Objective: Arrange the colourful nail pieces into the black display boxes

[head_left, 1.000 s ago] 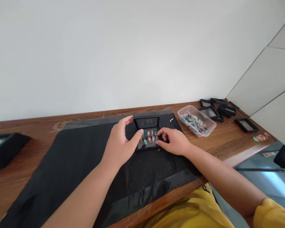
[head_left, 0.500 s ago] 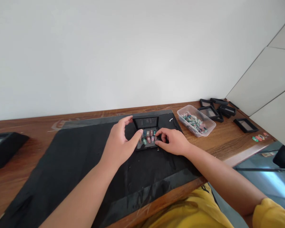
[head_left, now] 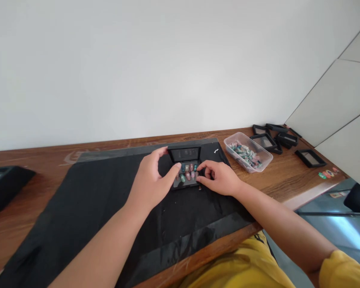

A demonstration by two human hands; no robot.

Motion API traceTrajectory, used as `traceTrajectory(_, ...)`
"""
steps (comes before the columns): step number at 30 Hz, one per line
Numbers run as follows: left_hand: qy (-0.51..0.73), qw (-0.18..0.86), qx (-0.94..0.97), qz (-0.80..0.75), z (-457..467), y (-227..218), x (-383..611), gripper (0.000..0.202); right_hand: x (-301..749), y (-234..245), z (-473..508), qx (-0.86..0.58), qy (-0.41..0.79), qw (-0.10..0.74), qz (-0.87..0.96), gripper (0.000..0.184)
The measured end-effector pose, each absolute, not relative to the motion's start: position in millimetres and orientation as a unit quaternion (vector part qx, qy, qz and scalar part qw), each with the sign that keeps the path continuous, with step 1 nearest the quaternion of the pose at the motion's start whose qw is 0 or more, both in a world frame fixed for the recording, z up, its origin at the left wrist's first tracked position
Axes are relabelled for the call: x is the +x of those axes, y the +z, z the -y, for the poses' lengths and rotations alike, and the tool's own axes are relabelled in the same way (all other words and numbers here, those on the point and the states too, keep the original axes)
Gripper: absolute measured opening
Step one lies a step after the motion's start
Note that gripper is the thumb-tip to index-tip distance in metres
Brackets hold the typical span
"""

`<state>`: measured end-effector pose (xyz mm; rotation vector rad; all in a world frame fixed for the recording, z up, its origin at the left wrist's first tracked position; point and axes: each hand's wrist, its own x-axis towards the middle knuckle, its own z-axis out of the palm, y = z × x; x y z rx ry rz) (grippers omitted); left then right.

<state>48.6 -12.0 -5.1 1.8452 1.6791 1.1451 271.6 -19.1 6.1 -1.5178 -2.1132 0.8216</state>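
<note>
A small black case (head_left: 184,185) lies on the dark mat with its windowed lid (head_left: 186,154) raised. Inside are two rows of glossy press-on nails (head_left: 188,176) in green, teal, pink and mauve. My left hand (head_left: 151,176) grips the case's left side, thumb over the nails' left end and fingers up by the lid. At the right end of the rows, my right hand (head_left: 220,178) has thumb and forefinger closed around a pinkish nail at the case's edge. The fingertips partly hide that nail.
Right of the mat (head_left: 107,192) stands a clear plastic tub (head_left: 265,162) of small colourful packets. Several black window boxes (head_left: 310,158) lie beyond it on the wooden table. Another black box (head_left: 13,186) sits at far left. The wall rises behind the table.
Almost nothing differs. Both hands stay at the open case, and the right fingertips have shifted very slightly at the end nail.
</note>
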Motion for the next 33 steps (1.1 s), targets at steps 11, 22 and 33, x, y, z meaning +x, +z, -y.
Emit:
traceTrajectory(11,0.406,0.199,0.656,-0.605,12.8,-3.0,48.8,0.057,276.6,-0.1,16.9,-0.532,0.327,0.279,0.73,0.021)
traceTrajectory(22,0.429,0.21,0.654,-0.587,16.6,4.7,50.7,0.054,280.2,-8.4,16.4,-0.495,0.362,0.436,0.659,0.051)
traceTrajectory(33,0.409,0.285,0.704,-0.505,17.2,11.8,51.2,0.041,281.2,-7.1,16.7,-0.495,0.352,0.411,0.68,0.051)
